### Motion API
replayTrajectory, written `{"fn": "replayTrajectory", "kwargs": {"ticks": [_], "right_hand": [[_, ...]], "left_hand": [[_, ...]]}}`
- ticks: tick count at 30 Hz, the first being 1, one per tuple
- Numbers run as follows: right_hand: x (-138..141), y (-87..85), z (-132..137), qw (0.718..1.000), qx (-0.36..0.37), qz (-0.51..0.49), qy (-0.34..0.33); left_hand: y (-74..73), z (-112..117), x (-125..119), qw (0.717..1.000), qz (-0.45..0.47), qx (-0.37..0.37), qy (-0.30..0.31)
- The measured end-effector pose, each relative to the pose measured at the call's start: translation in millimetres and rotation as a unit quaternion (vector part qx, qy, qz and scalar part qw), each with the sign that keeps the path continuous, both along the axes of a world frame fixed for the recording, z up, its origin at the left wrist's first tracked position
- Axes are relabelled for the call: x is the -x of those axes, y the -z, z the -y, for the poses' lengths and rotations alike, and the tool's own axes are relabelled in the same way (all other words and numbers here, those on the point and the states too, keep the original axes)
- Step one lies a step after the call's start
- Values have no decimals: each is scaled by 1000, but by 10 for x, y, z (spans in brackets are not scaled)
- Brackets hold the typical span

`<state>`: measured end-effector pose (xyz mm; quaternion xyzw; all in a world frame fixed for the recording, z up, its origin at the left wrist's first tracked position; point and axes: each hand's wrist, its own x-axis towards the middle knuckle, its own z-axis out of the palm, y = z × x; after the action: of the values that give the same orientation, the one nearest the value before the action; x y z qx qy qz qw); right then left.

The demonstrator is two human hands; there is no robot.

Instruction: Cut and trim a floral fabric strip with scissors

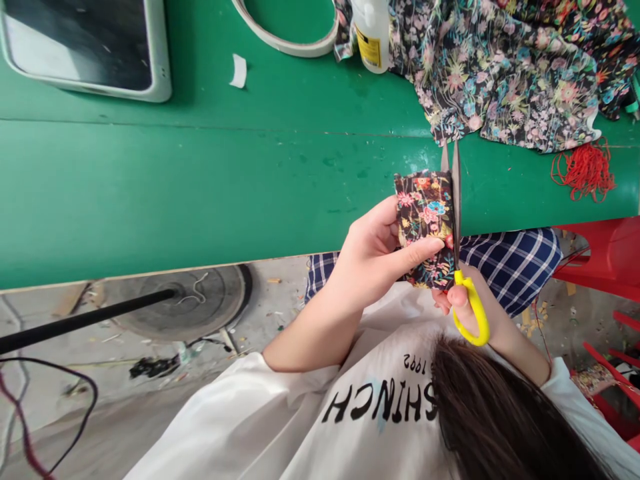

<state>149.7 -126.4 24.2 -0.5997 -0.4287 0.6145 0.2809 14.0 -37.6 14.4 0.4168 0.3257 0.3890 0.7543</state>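
My left hand (373, 263) pinches a small piece of dark floral fabric (425, 213), holding it up over the front edge of the green table (200, 173). My right hand (467, 310) grips yellow-handled scissors (456, 200). Their blades run along the right edge of the fabric piece and point away from me, almost closed. Both hands are in front of my chest, above my plaid-covered lap.
A large heap of the same floral fabric (505, 73) lies at the back right, beside a white bottle (371, 33) and a tangle of red thread (585, 170). A screen-like device (85, 47), a white hoop (290, 43) and a paper scrap (239, 70) lie further back. A red stool (605, 253) stands on the right.
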Motion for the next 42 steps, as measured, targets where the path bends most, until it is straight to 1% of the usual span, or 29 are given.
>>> {"fn": "replayTrajectory", "kwargs": {"ticks": [4,7,10,13,17,19,21,23,25,27,30,33,36,39,42], "right_hand": [[-10,-15,-28,1000,0,11,-3],[-20,-5,-52,1000,4,12,9],[-45,25,-100,999,33,-22,29],[-86,24,-178,992,62,-102,47],[-128,-33,-232,980,77,-170,61],[-130,-27,-211,976,84,-190,70],[-117,22,-179,973,92,-208,49],[-88,85,-162,972,93,-213,27],[-44,124,-171,974,83,-208,26],[11,132,-197,976,73,-202,40],[89,146,-220,976,71,-200,55],[119,218,-191,983,66,-170,35],[101,286,-146,989,36,-139,19],[80,279,-128,991,28,-128,17],[80,226,-137,991,32,-128,19]], "left_hand": [[28,-28,-12,1000,-8,-3,2],[37,-60,-33,1000,-4,-8,-10],[24,-144,-37,1000,-16,-8,-16],[-23,-324,15,999,-19,-11,25],[-122,-629,150,992,-30,13,122],[-158,-738,208,989,-38,19,145],[-173,-794,245,988,-38,12,148],[-175,-805,262,989,-36,2,144],[-174,-791,266,989,-38,-8,146],[-175,-766,263,985,-31,-22,167],[-175,-722,263,979,5,-45,201],[-167,-684,285,976,28,-45,210],[-157,-669,318,972,38,-44,227],[-146,-666,337,968,38,-42,245],[-137,-660,341,968,37,-33,244]]}}
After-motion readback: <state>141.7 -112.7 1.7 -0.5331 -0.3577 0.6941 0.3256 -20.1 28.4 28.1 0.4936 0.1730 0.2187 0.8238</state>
